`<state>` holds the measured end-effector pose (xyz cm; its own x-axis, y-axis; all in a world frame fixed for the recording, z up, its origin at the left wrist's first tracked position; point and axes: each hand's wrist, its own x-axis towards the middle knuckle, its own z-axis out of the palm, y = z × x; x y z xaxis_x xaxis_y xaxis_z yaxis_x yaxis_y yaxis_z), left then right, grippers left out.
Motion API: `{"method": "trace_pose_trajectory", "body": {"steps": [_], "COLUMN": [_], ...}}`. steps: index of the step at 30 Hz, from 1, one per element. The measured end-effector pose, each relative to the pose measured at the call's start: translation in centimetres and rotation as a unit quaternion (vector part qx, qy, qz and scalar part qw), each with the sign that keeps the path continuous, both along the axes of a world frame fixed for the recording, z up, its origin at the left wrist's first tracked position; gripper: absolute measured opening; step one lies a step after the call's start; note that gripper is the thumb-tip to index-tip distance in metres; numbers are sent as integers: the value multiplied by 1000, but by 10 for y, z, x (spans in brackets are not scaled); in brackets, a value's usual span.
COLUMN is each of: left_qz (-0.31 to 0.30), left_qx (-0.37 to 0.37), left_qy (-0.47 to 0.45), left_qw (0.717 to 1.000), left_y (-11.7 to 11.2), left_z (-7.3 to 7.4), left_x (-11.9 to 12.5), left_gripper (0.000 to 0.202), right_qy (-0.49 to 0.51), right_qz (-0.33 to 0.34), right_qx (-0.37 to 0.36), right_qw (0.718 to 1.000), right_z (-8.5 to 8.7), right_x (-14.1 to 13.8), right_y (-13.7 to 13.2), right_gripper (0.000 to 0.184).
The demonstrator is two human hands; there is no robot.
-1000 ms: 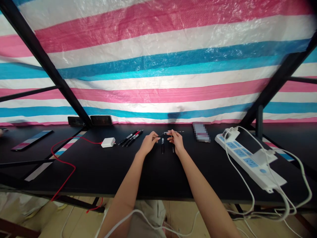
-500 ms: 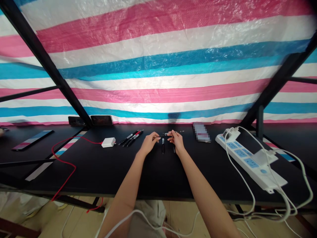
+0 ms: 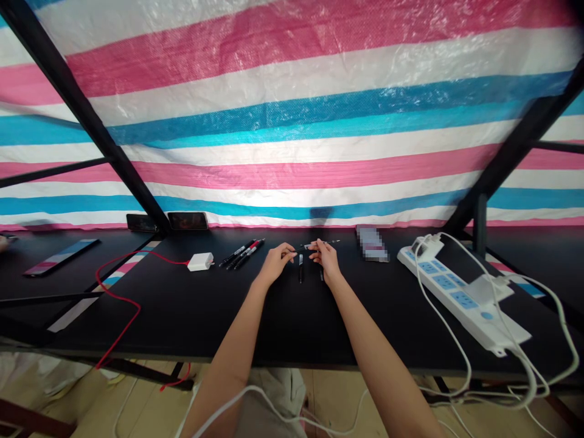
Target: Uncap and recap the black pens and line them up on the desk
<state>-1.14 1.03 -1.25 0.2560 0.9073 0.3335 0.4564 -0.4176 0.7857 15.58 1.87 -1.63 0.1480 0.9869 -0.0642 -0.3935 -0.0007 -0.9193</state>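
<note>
Movement since the earlier frame is slight: the slender rod [image 3: 335, 241] beyond the fingers of the right hand [image 3: 325, 258] now slopes gently upward, while both hands keep nearly the same position. Behind the work area hangs a striped sheet [image 3: 292, 91]. Before it extends the black table [image 3: 182, 316]. On its right side lies a white power strip [image 3: 463, 298] with plugs inserted. At centre, the left hand [image 3: 276, 263] pinches one end of a dark barrel [image 3: 301, 248]; the right hand pinches the rod, opposite and near. Joining of barrel and rod appears possible but cannot be confirmed at this size. Right of the hands rests a phone [image 3: 371, 243] with a pixelated screen. Left of them lie a white charger [image 3: 199, 262] and, nearer, several pens [image 3: 241, 254]. A short black pen part [image 3: 300, 269] lies between the hands, on the near side of the barrel.
</note>
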Motion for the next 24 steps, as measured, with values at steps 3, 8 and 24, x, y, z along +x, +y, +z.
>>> {"method": "trace_pose_trajectory", "body": {"steps": [3,8,24], "left_qz": [-2,-3,-9], "left_qx": [-2,0,-9], "left_qy": [-1,-2,-19], "left_qw": [1000,1000,1000], "left_y": [0,0,0], "left_z": [0,0,3], "left_x": [0,-1,0], "left_gripper": [19,20,19], "right_qy": [3,4,10], "right_qz": [-3,-9,-9], "right_qx": [1,-3,0], "right_qw": [1000,1000,1000], "right_z": [0,2,2], "right_x": [0,-2,-1], "right_y": [0,-1,-2], "right_gripper": [19,21,21]}}
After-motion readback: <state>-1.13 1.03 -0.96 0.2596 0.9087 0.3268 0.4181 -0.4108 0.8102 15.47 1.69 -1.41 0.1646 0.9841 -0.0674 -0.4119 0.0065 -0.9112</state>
